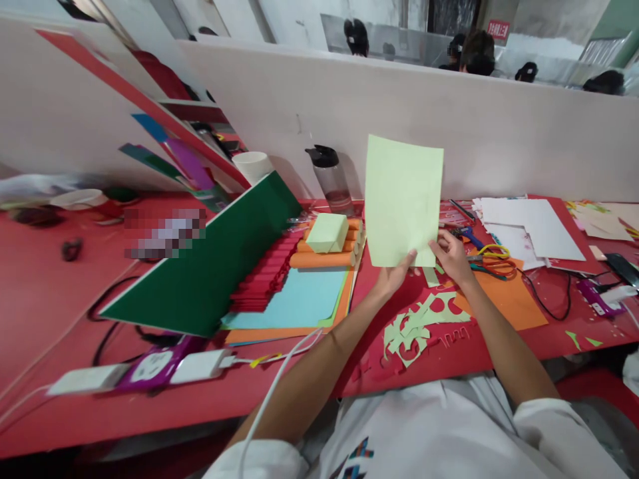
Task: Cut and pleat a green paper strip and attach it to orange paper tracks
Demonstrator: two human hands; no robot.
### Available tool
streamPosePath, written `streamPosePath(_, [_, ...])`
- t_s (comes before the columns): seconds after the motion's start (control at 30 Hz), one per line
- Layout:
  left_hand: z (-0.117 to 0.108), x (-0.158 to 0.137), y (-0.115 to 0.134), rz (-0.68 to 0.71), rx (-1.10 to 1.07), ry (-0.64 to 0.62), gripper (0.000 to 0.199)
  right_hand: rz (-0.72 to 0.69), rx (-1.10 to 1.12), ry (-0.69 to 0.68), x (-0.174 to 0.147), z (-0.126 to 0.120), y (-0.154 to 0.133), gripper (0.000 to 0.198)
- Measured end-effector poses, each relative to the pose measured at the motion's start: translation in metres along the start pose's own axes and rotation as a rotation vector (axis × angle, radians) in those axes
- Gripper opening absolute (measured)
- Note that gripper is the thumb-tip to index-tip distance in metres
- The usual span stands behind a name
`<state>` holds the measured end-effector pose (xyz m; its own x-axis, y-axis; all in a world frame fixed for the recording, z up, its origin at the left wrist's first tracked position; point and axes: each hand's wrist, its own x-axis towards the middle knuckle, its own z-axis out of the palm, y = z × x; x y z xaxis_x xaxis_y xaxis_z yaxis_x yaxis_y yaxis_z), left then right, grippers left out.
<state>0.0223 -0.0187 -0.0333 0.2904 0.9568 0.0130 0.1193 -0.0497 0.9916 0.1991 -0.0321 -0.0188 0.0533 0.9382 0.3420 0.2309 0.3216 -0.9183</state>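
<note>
Upright above the red table, a light green sheet of paper (404, 199) is held by its lower edge. My left hand (396, 276) pinches it near the bottom middle, thumb on the near face. At the lower right corner, my right hand (452, 256) grips the same sheet between thumb and fingers. Below lie light green paper scraps (424, 326), some with round holes cut out. Left of the sheet, a folded light green paper block (327, 233) rests on orange paper rolls (322, 258). Pleated red paper strips (264, 273) lie beside them.
A green board (210, 266) leans at the left. Coloured sheets (284, 303) lie near a water bottle (329, 179). Scissors (492, 259), an orange sheet (514, 299) and white cards (534, 226) are at the right. A power strip (150, 366) and cables line the front left edge.
</note>
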Motion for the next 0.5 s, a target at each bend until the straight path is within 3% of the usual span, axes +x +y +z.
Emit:
streamPosePath(0.1, [-0.007,0.005,-0.007,0.009,-0.002,0.068,0.054,-0.052,-0.286,0.042,0.004,-0.020,-0.006,0.036])
streamPosePath(0.2, [-0.013,0.010,-0.011,-0.011,-0.038,0.130,0.057,-0.080,-0.670,0.068,0.006,-0.059,-0.008,0.025])
streamPosePath(0.3, [-0.016,0.013,-0.013,-0.036,-0.023,0.187,0.060,0.030,-0.996,-0.076,0.000,-0.103,0.000,0.028])
streamPosePath(0.4, [-0.016,0.015,-0.015,-0.034,-0.034,0.213,0.058,0.185,-1.136,-0.224,-0.009,-0.137,0.012,0.035])
streamPosePath(0.5, [-0.015,0.018,-0.017,-0.034,-0.045,0.220,0.054,0.235,-1.106,-0.268,-0.014,-0.151,0.020,0.045])
